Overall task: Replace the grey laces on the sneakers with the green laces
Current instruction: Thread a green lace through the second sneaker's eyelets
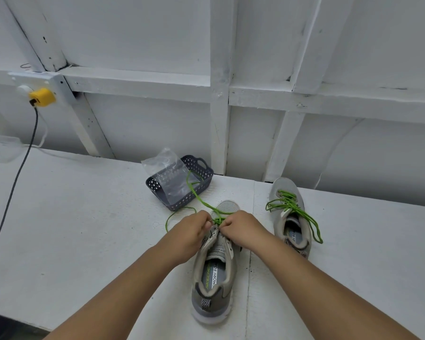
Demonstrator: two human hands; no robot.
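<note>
Near the worktop's front edge, left hand (194,229) and right hand (241,225) each pinch the green lace (196,195) over the near sneaker (214,278).

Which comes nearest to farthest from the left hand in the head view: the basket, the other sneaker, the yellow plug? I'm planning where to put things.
From the left hand:
1. Basket, just beyond it, at the back of the table.
2. Other sneaker, off to the right, already laced green.
3. Yellow plug, far left, up on the wall.
</note>
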